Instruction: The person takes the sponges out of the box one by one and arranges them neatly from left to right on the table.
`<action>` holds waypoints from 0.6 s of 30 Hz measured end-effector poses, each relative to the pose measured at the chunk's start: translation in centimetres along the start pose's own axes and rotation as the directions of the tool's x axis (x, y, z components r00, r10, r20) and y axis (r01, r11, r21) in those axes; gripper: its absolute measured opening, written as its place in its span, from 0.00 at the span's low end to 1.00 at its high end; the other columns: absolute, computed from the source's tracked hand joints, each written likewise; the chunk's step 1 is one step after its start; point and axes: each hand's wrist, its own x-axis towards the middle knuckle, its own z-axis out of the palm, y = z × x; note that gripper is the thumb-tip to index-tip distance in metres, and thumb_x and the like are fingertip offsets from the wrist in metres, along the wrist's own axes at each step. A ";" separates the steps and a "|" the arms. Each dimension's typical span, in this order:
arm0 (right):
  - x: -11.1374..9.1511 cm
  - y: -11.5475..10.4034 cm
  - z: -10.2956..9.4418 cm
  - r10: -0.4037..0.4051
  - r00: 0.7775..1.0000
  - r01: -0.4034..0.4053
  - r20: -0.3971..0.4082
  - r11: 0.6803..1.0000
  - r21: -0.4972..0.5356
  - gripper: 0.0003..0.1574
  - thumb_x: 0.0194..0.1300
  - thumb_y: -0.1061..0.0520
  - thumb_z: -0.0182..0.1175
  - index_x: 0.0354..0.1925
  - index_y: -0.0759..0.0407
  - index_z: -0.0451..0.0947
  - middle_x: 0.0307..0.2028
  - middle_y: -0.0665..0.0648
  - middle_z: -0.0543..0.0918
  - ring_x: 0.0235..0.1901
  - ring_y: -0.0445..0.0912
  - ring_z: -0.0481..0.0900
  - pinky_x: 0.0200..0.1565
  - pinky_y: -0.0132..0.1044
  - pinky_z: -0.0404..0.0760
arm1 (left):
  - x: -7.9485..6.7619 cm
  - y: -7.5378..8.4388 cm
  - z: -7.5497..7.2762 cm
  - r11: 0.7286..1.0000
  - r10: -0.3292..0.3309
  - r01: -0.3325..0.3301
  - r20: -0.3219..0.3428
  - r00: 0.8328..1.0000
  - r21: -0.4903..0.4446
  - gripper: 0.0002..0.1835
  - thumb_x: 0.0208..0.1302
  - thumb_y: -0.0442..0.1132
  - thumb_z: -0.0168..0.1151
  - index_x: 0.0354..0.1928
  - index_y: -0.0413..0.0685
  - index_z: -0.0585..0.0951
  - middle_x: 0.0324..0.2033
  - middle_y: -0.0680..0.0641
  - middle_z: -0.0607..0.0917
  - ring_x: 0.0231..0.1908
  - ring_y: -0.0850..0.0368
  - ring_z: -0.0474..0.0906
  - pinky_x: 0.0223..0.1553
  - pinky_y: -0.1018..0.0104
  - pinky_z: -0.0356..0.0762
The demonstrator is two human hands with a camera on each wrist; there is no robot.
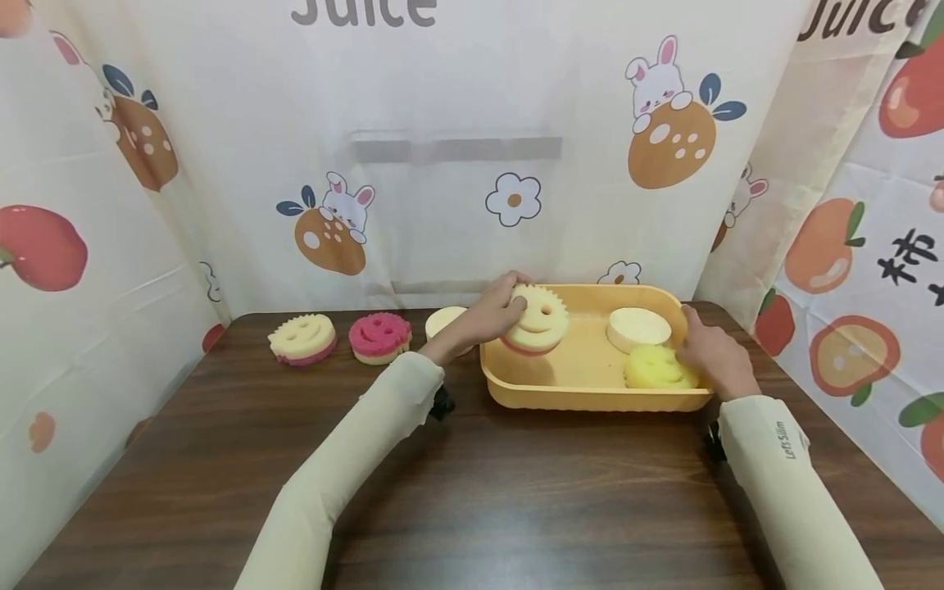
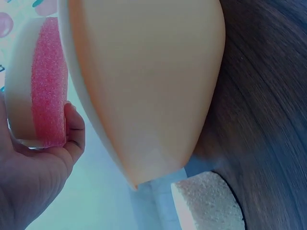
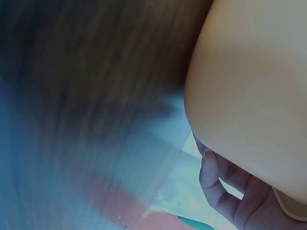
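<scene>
My left hand (image 1: 492, 313) grips a smiley-face sponge (image 1: 542, 321) above the left end of a yellow tray (image 1: 560, 399). Its face side is cream and its back is pink, as the sponge (image 2: 48, 81) shows in the left wrist view. At the opposite end, my right hand (image 1: 714, 354) holds the tray's rim; in the right wrist view its curled fingers (image 3: 211, 177) lie against the tray's outer wall (image 3: 244, 96). Inside the tray, on the right, are a round cream sponge (image 1: 638, 329) and a yellow smiley sponge (image 1: 660, 369).
Left of the tray, a cream-and-pink smiley sponge (image 1: 302, 338), a pink-topped smiley sponge (image 1: 379, 336) and a round cream sponge (image 1: 445, 319), partly behind my left arm, line the back of the dark wood table (image 1: 516, 492). A printed curtain (image 1: 442, 213) encloses the back and sides.
</scene>
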 end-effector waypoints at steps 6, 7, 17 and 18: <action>0.0 -0.1 0.2 0.005 1.000 -0.005 0.003 1.000 0.006 0.50 0.71 0.48 0.46 0.78 0.61 0.33 0.56 0.83 0.71 0.45 0.68 0.77 0.36 0.59 0.75 | -0.5 -0.2 -0.4 0.999 -0.015 0.015 -0.008 1.000 -0.032 0.19 0.72 0.39 0.40 0.61 0.43 0.67 0.61 0.42 0.70 0.58 0.53 0.67 0.63 0.59 0.67; 0.0 -0.1 0.2 0.003 1.000 -0.003 0.001 1.000 0.004 0.49 0.71 0.48 0.46 0.78 0.61 0.33 0.56 0.83 0.71 0.45 0.68 0.77 0.36 0.59 0.75 | -0.7 -0.2 -0.5 0.999 -0.017 0.017 -0.005 1.000 -0.038 0.19 0.73 0.39 0.39 0.61 0.43 0.67 0.61 0.42 0.69 0.58 0.52 0.67 0.62 0.58 0.66; 0.1 -0.1 0.3 0.000 1.000 0.000 -0.021 1.000 -0.005 0.50 0.71 0.46 0.46 0.78 0.61 0.33 0.55 0.82 0.73 0.47 0.71 0.78 0.36 0.61 0.75 | -1.7 -0.2 -1.8 1.000 0.001 -0.002 -0.026 1.000 -0.022 0.19 0.73 0.39 0.39 0.61 0.42 0.67 0.59 0.41 0.70 0.56 0.52 0.68 0.62 0.58 0.67; 0.0 -0.1 0.4 -0.002 1.000 0.001 -0.022 1.000 -0.006 0.50 0.71 0.46 0.46 0.78 0.61 0.33 0.55 0.82 0.73 0.47 0.71 0.78 0.36 0.62 0.75 | -1.8 -0.3 -1.9 1.000 0.001 -0.002 -0.030 1.000 -0.015 0.19 0.73 0.39 0.39 0.61 0.42 0.67 0.59 0.40 0.70 0.55 0.51 0.68 0.61 0.58 0.68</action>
